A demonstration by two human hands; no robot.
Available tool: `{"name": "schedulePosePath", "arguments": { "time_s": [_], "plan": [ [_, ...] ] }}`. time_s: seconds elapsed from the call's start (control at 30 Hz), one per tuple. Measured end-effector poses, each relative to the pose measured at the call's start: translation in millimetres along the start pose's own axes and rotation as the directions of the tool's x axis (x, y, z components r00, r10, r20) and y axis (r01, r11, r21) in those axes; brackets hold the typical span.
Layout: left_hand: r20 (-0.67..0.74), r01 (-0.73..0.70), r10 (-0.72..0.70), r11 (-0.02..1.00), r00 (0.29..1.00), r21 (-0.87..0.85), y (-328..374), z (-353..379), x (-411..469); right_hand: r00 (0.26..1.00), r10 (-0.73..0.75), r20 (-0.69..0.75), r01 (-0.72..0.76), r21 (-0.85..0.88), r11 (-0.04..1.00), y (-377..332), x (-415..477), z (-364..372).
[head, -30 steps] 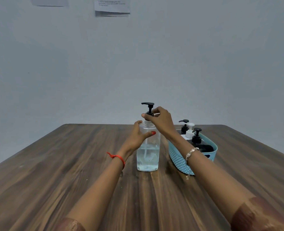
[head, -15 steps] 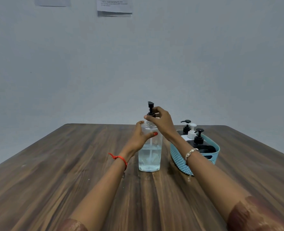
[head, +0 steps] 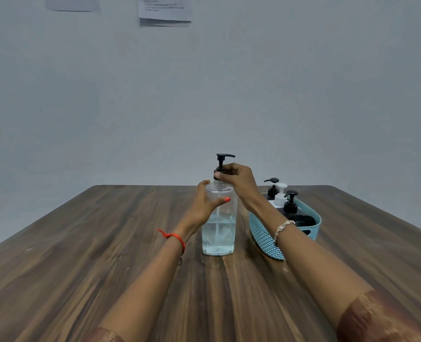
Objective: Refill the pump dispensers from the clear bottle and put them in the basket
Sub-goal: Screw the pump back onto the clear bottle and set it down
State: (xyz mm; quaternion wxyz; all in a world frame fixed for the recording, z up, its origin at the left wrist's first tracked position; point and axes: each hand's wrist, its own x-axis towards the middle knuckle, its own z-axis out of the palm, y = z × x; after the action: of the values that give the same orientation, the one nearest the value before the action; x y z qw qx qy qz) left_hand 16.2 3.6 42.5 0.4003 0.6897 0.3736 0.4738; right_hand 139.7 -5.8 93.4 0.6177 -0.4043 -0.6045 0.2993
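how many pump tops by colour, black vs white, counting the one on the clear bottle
black pump tops: 3, one on the clear bottle, two in the blue basket
white pump tops: 1, in the basket
total: 4

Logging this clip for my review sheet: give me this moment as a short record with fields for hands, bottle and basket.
left hand: grips the body of the clear bottle
right hand: pinches the collar of the black pump atop it
clear bottle: upright on the table, roughly half full
basket: blue, on the table right of the bottle
in basket: three dispensers, two black pumps, one white
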Motion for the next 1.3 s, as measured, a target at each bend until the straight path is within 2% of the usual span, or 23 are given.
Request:
{"name": "schedulePosePath", "arguments": {
  "time_s": [0.13, 0.23, 0.3, 0.47, 0.63, 0.83, 1.0, 1.07, 1.2, 1.3],
  "plan": [
    [0.009, -0.005, 0.005, 1.000, 1.000, 0.008, 1, -1, -2, 0.996, 0.006, -0.093, -0.019, -0.144, 0.989, 2, -1, 8],
    [-0.003, 0.008, -0.008, 1.000, 1.000, 0.012, 2, -1, -2, 0.999, 0.044, 0.033, -0.042, -0.043, 0.998, -3, 1, 2],
    [-0.001, 0.002, -0.002, 1.000, 1.000, 0.016, 1, 0, -1, 0.995, 0.051, 0.080, -0.048, -0.035, 0.998, -5, 2, -2],
    [-0.001, -0.015, 0.015, 1.000, 1.000, 0.023, 4, 0, -4, 0.997, 0.033, -0.068, -0.042, -0.138, 0.990, -3, -3, 7],
    [-0.014, 0.004, -0.004, 1.000, 1.000, 0.019, 3, 0, -3, 0.995, 0.058, 0.079, -0.057, -0.013, 0.998, -3, -1, -4],
    [-0.007, -0.032, 0.032, 0.999, 0.999, 0.026, 7, 1, -7, 0.992, 0.003, -0.124, -0.030, -0.210, 0.977, 0, -7, 11],
    [-0.010, -0.002, 0.002, 1.000, 1.000, 0.028, 5, 0, -5, 0.995, 0.091, 0.051, -0.088, -0.071, 0.994, -3, -6, 2],
    [-0.011, 0.000, 0.000, 1.000, 1.000, 0.031, 7, 1, -7, 0.996, 0.085, -0.002, -0.085, -0.086, 0.993, -4, -7, 3],
    [-0.005, -0.042, 0.042, 0.998, 0.999, 0.040, 11, 2, -11, 0.981, 0.024, -0.192, -0.076, -0.267, 0.961, 0, -10, 19],
    [-0.007, -0.005, 0.005, 0.999, 1.000, 0.037, 10, 1, -10, 0.991, 0.074, -0.107, -0.088, -0.134, 0.987, -1, -9, 15]
  ]
}}
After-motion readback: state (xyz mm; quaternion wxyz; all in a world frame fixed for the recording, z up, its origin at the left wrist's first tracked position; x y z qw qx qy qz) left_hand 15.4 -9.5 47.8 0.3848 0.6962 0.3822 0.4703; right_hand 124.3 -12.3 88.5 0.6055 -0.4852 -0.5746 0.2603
